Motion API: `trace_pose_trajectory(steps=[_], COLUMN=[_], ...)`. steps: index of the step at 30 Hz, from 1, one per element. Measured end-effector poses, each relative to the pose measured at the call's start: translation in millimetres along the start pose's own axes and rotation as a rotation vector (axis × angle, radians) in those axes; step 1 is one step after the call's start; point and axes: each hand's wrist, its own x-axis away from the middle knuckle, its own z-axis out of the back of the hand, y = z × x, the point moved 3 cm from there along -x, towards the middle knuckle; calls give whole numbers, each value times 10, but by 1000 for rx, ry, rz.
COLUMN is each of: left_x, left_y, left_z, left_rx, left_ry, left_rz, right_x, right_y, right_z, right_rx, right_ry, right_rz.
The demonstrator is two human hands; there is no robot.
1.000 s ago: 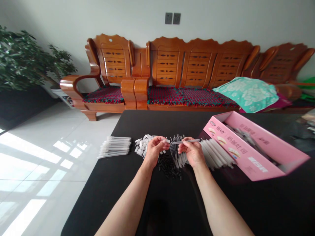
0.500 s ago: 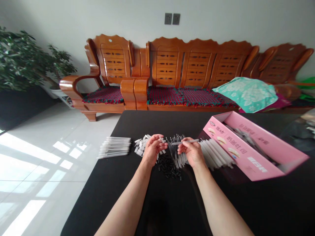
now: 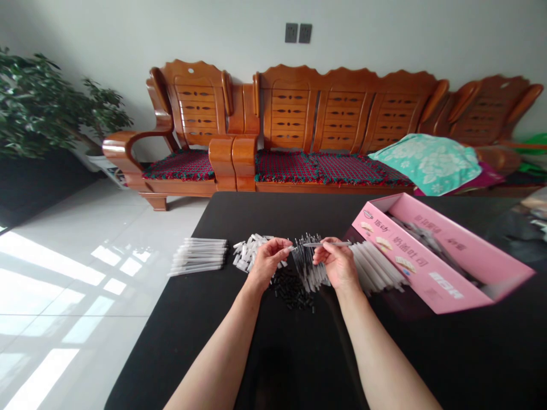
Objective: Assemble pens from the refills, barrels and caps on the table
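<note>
Black table: left of the pink box, the right hand pinches a grey pen, the left hand a small white piece. Loose fingers could drop either.

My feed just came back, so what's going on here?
A person's right hand holds a slim grey rod, while the left hand pinches a small pale piece just short of its tip. Loose white pieces and black pieces lie on the black table, beside a pink box.
</note>
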Motion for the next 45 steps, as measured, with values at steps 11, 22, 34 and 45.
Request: trace_pose_trajectory(steps=[11, 22, 34, 45], left_x=[22, 50, 65, 110], left_y=[-10, -48, -34, 36], left_z=[-54, -60, -125, -206], left_rx=[-109, -94, -80, -414], left_ry=[-124, -115, -50, -50], left_rz=[-13, 156, 106, -62], right_x=[37, 47, 53, 21], right_y=[45, 35, 56, 131], right_z=[-61, -77, -95, -3], right_rx=[123, 122, 105, 1], right_ry=[-84, -82, -69, 17], right_rz=[-64, -65, -99, -224])
